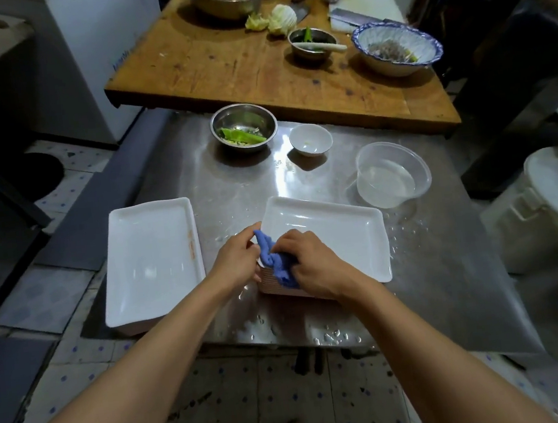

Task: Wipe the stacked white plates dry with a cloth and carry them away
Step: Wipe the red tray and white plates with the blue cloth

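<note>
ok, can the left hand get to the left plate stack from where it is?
Probably yes. The left hand pinches the blue cloth beside the right stack; the left stack lies just to its left with only bare steel table between. It must release the cloth first.

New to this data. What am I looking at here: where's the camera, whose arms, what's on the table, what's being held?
There is no robot here. One wide-angle camera sits on a person's head and looks down, so the two bare arms coming up from the bottom edge are that person's own.

Both hands meet at the near left corner of a stack of white plates on a wet steel table. The left hand and the right hand both grip a bunched blue cloth against that corner.

A second stack of white plates stands apart to the left. Farther back on the steel are a metal bowl with green scraps, a small white bowl and a clear plastic tub that seems to hold water. Beyond is a wooden table with more bowls and vegetables.
</note>
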{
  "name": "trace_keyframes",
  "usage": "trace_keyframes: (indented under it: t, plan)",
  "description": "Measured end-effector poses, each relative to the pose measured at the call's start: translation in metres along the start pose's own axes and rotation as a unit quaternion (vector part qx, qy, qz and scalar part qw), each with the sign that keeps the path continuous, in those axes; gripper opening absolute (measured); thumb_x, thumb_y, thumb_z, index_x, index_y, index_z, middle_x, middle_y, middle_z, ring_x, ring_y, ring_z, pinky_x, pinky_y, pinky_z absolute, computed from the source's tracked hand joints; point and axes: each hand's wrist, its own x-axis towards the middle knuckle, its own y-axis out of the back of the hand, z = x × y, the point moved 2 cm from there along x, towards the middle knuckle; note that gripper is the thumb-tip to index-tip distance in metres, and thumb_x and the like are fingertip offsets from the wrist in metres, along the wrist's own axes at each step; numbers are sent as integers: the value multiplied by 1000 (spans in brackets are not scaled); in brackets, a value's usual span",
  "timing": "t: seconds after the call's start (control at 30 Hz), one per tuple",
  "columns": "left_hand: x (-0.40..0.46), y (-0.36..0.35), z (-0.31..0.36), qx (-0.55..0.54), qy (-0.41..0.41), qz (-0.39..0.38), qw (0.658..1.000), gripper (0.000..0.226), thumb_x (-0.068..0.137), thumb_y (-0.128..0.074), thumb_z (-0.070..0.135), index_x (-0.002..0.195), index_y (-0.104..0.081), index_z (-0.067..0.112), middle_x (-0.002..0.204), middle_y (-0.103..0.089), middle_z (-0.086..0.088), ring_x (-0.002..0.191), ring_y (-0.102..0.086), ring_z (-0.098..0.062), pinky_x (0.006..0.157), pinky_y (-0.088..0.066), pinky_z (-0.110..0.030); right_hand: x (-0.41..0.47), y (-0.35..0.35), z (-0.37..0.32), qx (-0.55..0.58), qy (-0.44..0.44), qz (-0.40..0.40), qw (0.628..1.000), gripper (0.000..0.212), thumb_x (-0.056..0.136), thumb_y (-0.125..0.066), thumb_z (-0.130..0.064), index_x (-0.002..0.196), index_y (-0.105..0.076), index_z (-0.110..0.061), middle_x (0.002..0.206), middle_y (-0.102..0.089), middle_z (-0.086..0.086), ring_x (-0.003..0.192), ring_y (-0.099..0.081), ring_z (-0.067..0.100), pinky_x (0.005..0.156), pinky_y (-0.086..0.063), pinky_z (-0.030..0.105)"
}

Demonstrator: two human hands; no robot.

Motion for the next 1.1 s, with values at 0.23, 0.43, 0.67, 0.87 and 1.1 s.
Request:
trace_keyframes:
  t: [0.23, 0.43, 0.67, 0.87, 1.1]
  plan:
    - [-2, -10, 3, 119, -17, 45, 992, 42, 93, -49, 18, 135, -48, 22, 108, -64, -14, 76, -56, -21, 70, -49, -32, -40, 3, 13, -113, -42, 38, 992, 22, 84, -61, -18, 106, -60, -15, 110, -56, 4, 99, -46, 25, 83, -38, 37]
    - [-4, -17, 4, 181, -45, 77, 979, 44, 88, -54, 16, 131, -51, 23, 101, -63, -5, 78, -53, -15, 67, -39, -26, -79, 29, 55, -219, -151, 91, 960, 11, 88, -54, -24, 97, -60, -20, 110, -55, -1, 104, -48, 23, 90, -36, 35]
    - [1, -18, -1, 173, -61, 74, 980, 49, 87, -53, 14, 132, -50, 30, 92, -57, 5, 69, -49, -4, 56, -34, -19, -40, 45, 74, -289, -172, 116, 935, 25, 88, -54, -11, 113, -57, -10, 113, -54, 10, 102, -52, 28, 85, -40, 34]
    - [4, -20, -5, 161, -55, 60, 984, 53, 86, -51, 13, 136, -45, 30, 105, -62, -4, 84, -53, -18, 74, -39, -26, -8, 35, 67, -197, -151, 114, 962, 31, 90, -49, -17, 120, -51, -9, 129, -43, 11, 115, -40, 30, 93, -37, 37]
    - [4, -20, -4, 180, -53, 68, 980, 51, 88, -50, 13, 137, -44, 25, 113, -62, -13, 95, -55, -28, 75, -39, -27, -21, 17, 35, -152, -29, 37, 987, 18, 84, -55, -12, 101, -60, -15, 118, -52, 4, 104, -45, 28, 82, -38, 35]
